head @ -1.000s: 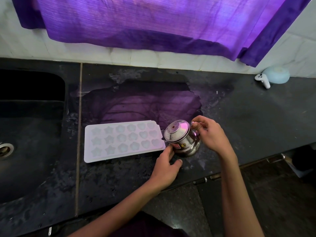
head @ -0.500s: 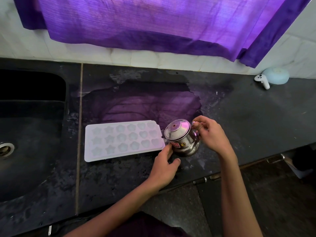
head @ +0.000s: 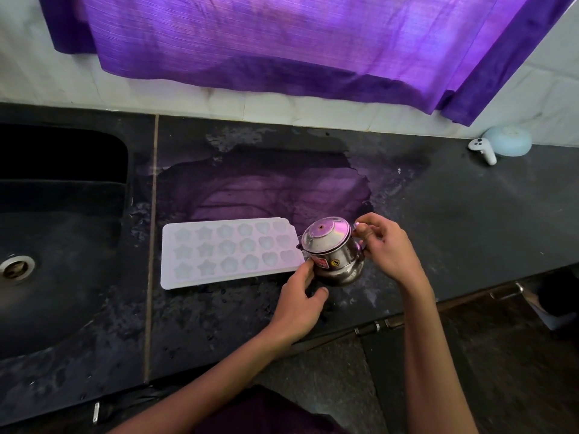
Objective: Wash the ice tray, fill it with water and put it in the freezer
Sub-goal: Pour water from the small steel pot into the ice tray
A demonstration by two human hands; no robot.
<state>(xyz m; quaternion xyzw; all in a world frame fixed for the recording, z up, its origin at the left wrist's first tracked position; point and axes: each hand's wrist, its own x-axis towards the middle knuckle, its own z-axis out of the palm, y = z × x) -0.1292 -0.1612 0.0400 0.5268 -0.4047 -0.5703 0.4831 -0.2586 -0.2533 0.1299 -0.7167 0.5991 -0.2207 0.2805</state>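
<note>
Right hand point(head: 387, 250): fingers curled at the handle side of a small steel kettle point(head: 333, 250), thumb and forefinger pinched near the lid's hinge. The handle itself is hidden behind the hand, so the exact grip cannot be confirmed.

Left hand point(head: 297, 297): fingers loosely bent, tips touching the kettle's lower front by its red label; thumb extended below the base. It steadies the vessel and does not enclose it.

The kettle sits tilted toward the camera, lid closed, its spout at the right end of the ice tray point(head: 230, 252). Whether its base rests on the countertop point(head: 454, 220) cannot be told.

The ice tray lies flat near the countertop's front edge, just right of the seam beside the sink point(head: 59, 233). Its star and heart cavities look pale and glossy. Water in them cannot be verified.

Progress, as judged: the wet patch and droplets around the tray suggest washing is complete. Filling is the step in hand. No pour is visible. Transfer to the freezer remains outstanding, and no freezer is in view.

At the countertop's far right corner stand a white controller point(head: 484, 150) and a pale blue domed object point(head: 509, 140). A purple curtain point(head: 297, 42) hangs above the rear edge.
</note>
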